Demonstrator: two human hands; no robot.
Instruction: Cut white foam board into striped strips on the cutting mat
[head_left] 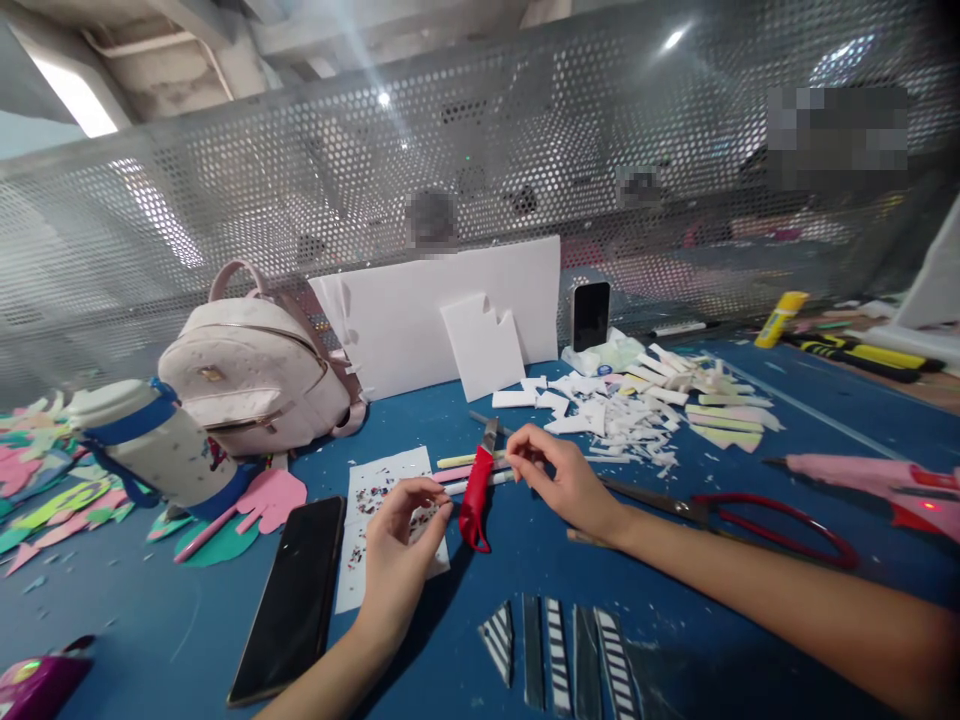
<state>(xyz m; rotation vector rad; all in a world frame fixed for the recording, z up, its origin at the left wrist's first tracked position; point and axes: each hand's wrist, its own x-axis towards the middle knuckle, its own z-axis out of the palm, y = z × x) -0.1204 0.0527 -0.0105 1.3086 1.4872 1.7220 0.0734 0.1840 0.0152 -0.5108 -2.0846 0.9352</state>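
My left hand point(409, 535) rests over a white sheet point(375, 490) speckled with small coloured bits, its fingertips pinched together on something too small to name. My right hand point(566, 480) lies just right of a red-handled craft knife point(476, 500), thumb and fingers pinched at the ends of thin pale sticks point(461, 462) lying across the blue table. The knife lies on the table between both hands, blade pointing away from me.
A black phone point(292, 595) lies left of my left arm. Red-handled scissors point(765, 515), a pink glue gun point(870, 475), white scrap pile point(637, 410), white foam boards point(450, 310), a pink backpack point(255, 365), a bottle point(154, 445) and striped strips point(555, 650) surround me.
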